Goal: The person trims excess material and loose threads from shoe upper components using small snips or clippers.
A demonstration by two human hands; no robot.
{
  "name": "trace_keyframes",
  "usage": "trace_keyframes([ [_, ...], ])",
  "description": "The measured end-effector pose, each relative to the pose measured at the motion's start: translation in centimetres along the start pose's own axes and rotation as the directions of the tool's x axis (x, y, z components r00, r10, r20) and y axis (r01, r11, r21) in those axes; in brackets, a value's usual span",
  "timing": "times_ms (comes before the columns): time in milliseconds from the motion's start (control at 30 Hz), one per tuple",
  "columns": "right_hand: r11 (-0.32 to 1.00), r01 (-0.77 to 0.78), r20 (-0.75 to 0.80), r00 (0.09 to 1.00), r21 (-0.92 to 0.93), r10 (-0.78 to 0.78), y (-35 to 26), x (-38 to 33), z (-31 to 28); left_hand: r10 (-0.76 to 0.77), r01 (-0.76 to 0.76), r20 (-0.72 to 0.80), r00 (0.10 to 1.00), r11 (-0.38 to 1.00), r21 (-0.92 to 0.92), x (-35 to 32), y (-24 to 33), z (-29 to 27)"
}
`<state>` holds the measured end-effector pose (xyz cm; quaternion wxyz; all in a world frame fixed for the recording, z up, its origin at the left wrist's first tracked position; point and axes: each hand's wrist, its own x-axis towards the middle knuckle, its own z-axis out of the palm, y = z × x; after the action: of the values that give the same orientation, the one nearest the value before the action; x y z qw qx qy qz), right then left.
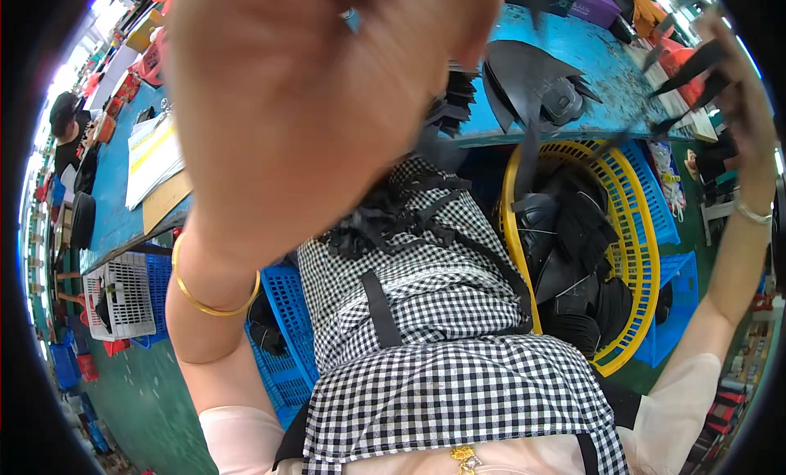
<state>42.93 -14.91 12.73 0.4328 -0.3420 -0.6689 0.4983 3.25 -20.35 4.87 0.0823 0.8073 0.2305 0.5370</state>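
My left hand [327,90] looms very close and blurred, its fingers curled; what they hold, if anything, is hidden. Beside it a dark strip [530,139] hangs, smeared by motion. Raised at the far right, my right hand [741,98] grips black strips [696,70] that fan out from its fingers. Loose black scraps [385,229] lie on the checked apron [458,385] over my lap. On the blue table are flat black cut pieces [536,82] and, partly behind my left hand, a stack of black pieces [456,102].
A yellow basket [647,295] of black pieces stands by my right side, with blue crates [675,282] beyond it. Papers [155,164] rest on the left of the blue table [610,61]. A white crate [123,291] stands below; another person [70,131] is at far left.
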Motion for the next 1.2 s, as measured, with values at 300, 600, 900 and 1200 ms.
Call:
trace_keyframes([
  [300,0.863,0.005,0.369,0.905,-0.505,0.211,6.0,0.1,13.1,-0.322,0.348,0.364,0.874,0.938,-0.005,-0.8,-0.1,-2.7],
  [600,0.955,-0.138,0.586,0.763,-0.264,0.272,6.2,1.9,15.8,-0.623,0.535,-0.139,0.77,0.749,-0.39,-1.2,-3.3,-13.2],
  [900,0.983,-0.072,0.702,0.691,-0.17,0.172,8.1,1.2,19.9,-0.569,0.922,0.728,0.382,0.184,-0.34,-6.9,1.0,0.1],
  [1200,0.941,-0.331,0.568,0.763,-0.068,0.309,9.5,2.5,17.1,-0.795,0.91,0.477,0.374,0.415,-0.022,-3.9,1.6,-13.5],
])
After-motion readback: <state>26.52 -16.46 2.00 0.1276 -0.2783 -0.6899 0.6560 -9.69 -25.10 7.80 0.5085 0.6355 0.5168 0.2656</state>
